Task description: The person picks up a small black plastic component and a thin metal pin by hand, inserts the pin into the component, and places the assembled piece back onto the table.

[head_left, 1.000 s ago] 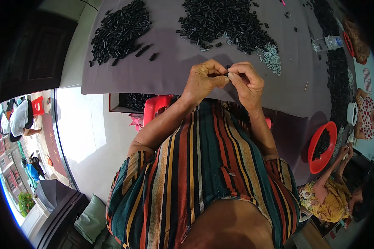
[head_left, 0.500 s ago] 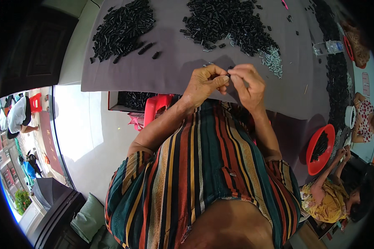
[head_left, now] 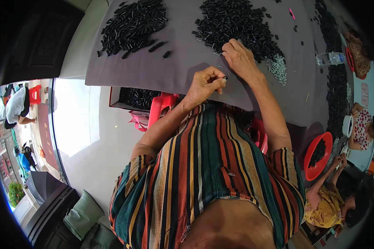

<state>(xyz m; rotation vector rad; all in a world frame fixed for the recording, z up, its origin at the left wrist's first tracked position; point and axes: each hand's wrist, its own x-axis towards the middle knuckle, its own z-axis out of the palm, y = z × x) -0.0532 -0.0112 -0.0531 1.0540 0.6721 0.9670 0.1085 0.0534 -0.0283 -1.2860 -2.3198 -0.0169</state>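
Observation:
My left hand (head_left: 205, 85) is held near the table's front edge, thumb and fingers pinching a small black plastic piece (head_left: 225, 77). Farther forward, my right hand (head_left: 240, 59) reaches to the near edge of a big heap of small black plastic parts (head_left: 230, 23). Its fingers are bent and drawn together; whatever may be between the fingertips is hidden. Beside that heap, to the right of my right wrist, lies a small pile of silvery metal pins or screws (head_left: 277, 70). A few loose pins (head_left: 220, 67) rest on the cloth between my hands.
Another heap of black, longer parts (head_left: 133, 25) lies at the left on the grey tablecloth (head_left: 174, 62). Below the edge are an open box of black parts (head_left: 135, 98) and a red stool (head_left: 162, 106). At right stand a red basin (head_left: 318, 155), a clear bottle (head_left: 330, 59) and co-workers.
My right hand has left the left hand and moved forward to the black heap. My left hand stays near the table edge with the small black piece.

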